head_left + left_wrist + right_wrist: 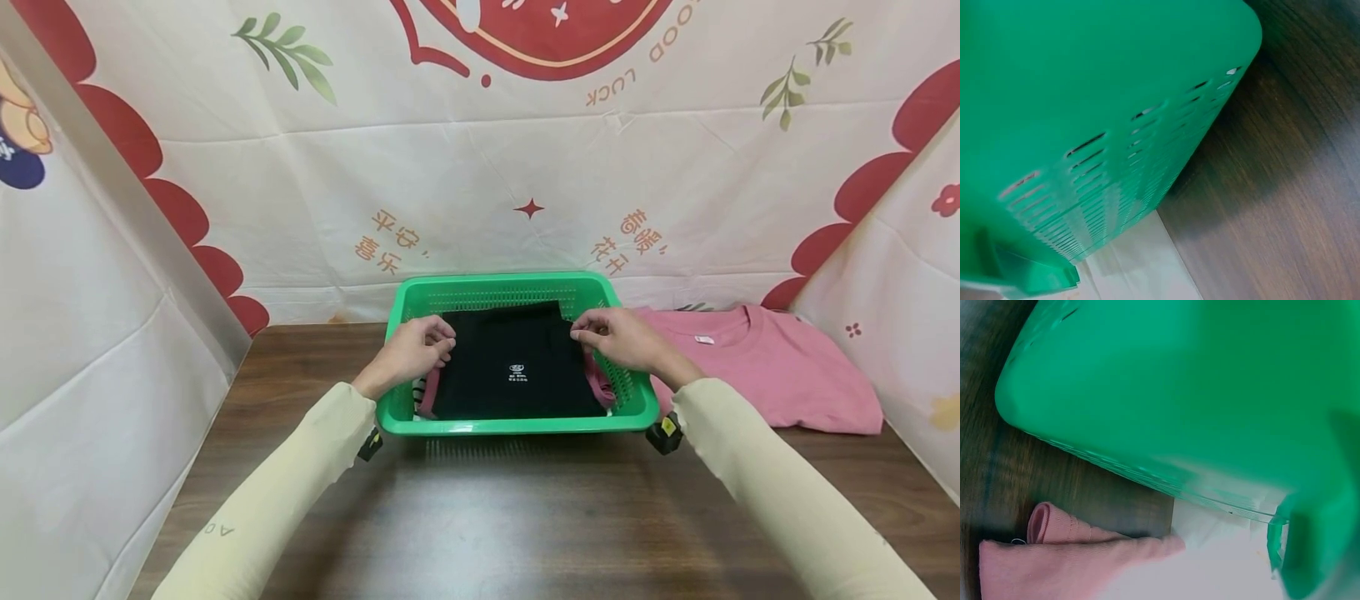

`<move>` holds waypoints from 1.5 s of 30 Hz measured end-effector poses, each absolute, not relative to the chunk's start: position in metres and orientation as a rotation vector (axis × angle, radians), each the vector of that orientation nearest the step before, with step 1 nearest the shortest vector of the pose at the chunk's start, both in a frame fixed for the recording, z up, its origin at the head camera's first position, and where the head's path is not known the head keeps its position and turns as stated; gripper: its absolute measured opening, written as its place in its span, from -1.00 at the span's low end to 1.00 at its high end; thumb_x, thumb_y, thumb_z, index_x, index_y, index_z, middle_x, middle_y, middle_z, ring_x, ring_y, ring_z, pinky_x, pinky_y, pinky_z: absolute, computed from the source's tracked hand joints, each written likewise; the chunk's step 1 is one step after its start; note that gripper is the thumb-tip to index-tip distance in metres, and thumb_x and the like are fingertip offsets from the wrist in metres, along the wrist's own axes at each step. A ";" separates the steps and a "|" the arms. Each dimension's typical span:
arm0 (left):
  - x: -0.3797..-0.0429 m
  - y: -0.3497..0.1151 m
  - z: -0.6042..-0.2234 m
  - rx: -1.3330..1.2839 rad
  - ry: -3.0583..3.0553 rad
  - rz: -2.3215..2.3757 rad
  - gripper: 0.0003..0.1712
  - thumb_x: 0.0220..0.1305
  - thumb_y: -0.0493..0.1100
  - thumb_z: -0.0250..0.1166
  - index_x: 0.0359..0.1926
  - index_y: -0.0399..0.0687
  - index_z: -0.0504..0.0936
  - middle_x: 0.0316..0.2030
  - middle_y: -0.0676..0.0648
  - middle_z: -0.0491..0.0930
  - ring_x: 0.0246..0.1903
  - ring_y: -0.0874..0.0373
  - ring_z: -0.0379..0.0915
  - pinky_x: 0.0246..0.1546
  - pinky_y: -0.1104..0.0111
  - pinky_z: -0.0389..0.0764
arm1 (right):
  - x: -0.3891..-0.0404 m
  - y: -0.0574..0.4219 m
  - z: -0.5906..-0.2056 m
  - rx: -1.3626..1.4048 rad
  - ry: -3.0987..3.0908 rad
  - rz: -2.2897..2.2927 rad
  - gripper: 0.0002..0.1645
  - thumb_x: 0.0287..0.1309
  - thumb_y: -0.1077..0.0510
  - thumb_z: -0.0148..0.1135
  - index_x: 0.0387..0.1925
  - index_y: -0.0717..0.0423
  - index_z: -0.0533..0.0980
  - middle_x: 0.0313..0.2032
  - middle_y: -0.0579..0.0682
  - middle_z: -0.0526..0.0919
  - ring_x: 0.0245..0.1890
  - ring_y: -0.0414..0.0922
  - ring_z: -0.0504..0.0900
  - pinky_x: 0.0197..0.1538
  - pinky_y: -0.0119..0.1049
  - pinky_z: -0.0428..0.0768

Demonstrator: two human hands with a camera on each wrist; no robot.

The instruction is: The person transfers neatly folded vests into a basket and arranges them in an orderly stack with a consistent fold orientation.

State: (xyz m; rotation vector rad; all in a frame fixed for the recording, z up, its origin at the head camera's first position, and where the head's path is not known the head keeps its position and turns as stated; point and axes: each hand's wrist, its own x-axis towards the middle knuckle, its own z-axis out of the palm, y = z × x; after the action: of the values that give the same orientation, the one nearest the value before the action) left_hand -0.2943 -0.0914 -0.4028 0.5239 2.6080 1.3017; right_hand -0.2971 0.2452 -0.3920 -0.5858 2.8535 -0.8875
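Note:
A folded black garment (pixel 517 358) with a small white print lies in a green plastic basket (pixel 517 427). My left hand (pixel 412 348) is at the garment's left edge, its curled fingers pinching the cloth. On the opposite side, my right hand (pixel 622 337) pinches the right edge between thumb and fingers. Pink cloth (pixel 597 382) shows beneath the black one, with striped fabric at the left. Both wrist views are filled mostly by the basket's outer wall (pixel 1085 75), and neither shows the fingers.
To the right of the basket, a pink T-shirt (pixel 787 367) lies spread on the brown wooden table (pixel 480 517); part of it shows in the right wrist view as pink fabric (pixel 1066 562). A white printed cloth backdrop (pixel 465 192) hangs behind and along both sides.

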 end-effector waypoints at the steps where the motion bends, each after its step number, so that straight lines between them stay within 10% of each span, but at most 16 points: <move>1: -0.294 -0.091 -0.402 0.531 2.610 1.298 -0.74 0.33 -0.20 0.15 -0.07 -0.29 0.55 -0.22 -0.26 0.64 -0.36 0.02 0.61 -0.29 0.20 0.68 | -0.297 0.245 -0.391 -0.586 2.854 -0.887 -0.69 0.31 0.08 0.09 -0.11 0.20 0.59 -0.33 0.09 0.67 -0.35 0.03 0.58 -0.26 -0.10 0.59; 30: -0.277 -0.079 -0.391 0.583 2.519 1.508 -0.83 0.35 -0.18 0.13 -0.18 -0.16 0.59 -0.21 -0.33 0.65 -0.24 -0.16 0.59 -0.18 0.05 0.65 | -0.266 0.272 -0.385 -0.571 2.772 -1.284 -0.71 0.29 0.00 0.10 -0.24 0.13 0.58 -0.57 0.23 0.51 -0.62 0.05 0.48 -0.58 -0.18 0.57; 45: -0.242 -0.056 -0.366 0.751 2.495 1.602 -0.86 0.32 -0.18 0.17 -0.20 -0.12 0.62 -0.28 -0.14 0.68 -0.35 0.12 0.61 -0.25 0.14 0.68 | -0.237 0.282 -0.375 -0.636 2.803 -1.372 -0.83 0.27 0.25 0.11 -0.28 0.29 0.58 -0.56 0.28 0.51 -0.60 0.17 0.48 -0.58 -0.13 0.60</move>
State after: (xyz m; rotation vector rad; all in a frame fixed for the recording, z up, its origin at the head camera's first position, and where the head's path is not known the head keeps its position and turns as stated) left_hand -0.2424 -0.0563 -0.3659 0.7509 2.4954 1.6019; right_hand -0.2369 0.2816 -0.3746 -0.6359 2.8027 -1.3719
